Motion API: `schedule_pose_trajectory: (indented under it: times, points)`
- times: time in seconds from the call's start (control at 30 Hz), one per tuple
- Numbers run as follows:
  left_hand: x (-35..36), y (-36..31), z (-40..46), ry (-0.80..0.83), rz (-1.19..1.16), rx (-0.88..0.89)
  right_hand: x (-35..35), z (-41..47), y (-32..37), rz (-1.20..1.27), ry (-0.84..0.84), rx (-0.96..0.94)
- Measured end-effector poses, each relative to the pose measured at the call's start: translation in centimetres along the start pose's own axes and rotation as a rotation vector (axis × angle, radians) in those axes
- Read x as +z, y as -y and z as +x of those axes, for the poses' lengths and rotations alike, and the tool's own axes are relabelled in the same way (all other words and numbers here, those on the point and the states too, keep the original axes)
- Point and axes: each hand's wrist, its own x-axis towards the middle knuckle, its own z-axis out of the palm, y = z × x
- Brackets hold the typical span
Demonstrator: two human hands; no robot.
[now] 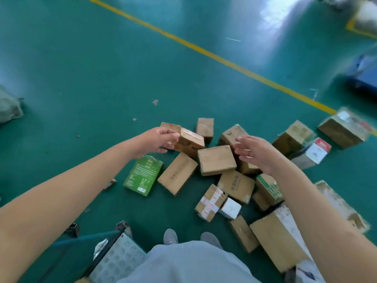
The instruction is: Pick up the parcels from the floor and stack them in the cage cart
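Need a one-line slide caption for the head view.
Left hand grips a brown cardboard box above scattered parcels on the green floor; right hand open alongside.

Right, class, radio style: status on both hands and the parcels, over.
Left hand gripping a small brown box, lifted. Right hand open, reaching over the pile of parcels. Many still on the floor. Cage cart corner at lower left, nothing blocking.

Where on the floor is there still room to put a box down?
Bare green floor lies left of the yellow line, beyond the parcel pile. A smaller bare patch sits between the green box and the cart corner. It is crowded under both hands, right of the green box.
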Motion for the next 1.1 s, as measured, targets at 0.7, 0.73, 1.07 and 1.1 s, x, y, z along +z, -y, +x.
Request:
schedule_pose_trajectory:
  times: [0.7, 0.73, 1.07, 1.1]
  points:
    - [16.6, -8.3, 8.1, 0.473, 0.311, 0.092, -12.1, -12.9, -14.0, 0.438, -0.545, 0.123]
    - [18.1, -9.2, 8.0, 0.484, 0.334, 0.101, -13.2, -13.7, -14.7, 0.454, -0.556, 0.118]
    - [35.4, -16.1, 7.8, 0.501, 0.447, 0.149, -27.2, -18.3, -24.7, 0.527, -0.614, 0.079]
    - [38.6, -16.5, 7.7, 0.502, 0.445, 0.140, -29.5, -18.9, -26.4, 0.533, -0.608, 0.087]
